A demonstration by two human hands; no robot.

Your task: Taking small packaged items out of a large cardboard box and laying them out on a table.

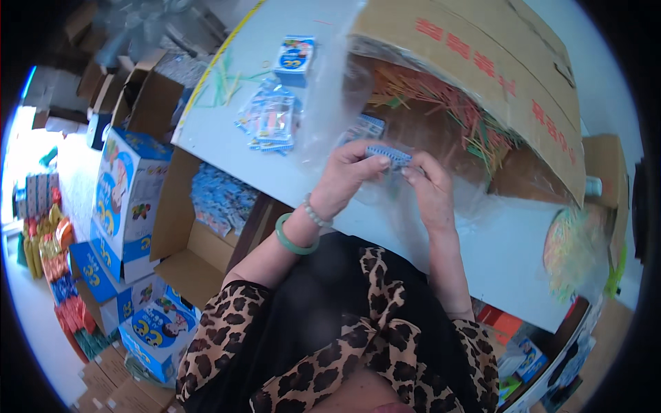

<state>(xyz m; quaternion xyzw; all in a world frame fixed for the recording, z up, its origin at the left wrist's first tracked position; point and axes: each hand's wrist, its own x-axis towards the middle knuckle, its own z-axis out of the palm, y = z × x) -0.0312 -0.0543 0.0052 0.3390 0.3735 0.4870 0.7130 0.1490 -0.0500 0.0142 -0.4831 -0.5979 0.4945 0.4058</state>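
Note:
Above the near part of the white table, both hands meet on a small plastic packet (389, 154) with a blue-and-white patterned edge. My left hand (344, 175) pinches its left side between thumb and fingers, and a bead bracelet and a green bangle circle that wrist. On the packet's right end are the closed fingertips of my right hand (432, 186). Its lower part is mostly hidden by the fingers. Just behind the hands lies another blue-and-white packet (368, 127) by clear plastic film (323, 103).
A large cardboard box (475, 41) lies open toward me, holding thin coloured sticks (441, 100). Farther left on the table (213, 131) are a packet pile (275, 120) and a small blue box (296, 58). An open carton of packets (220, 196) stands below the table's left edge.

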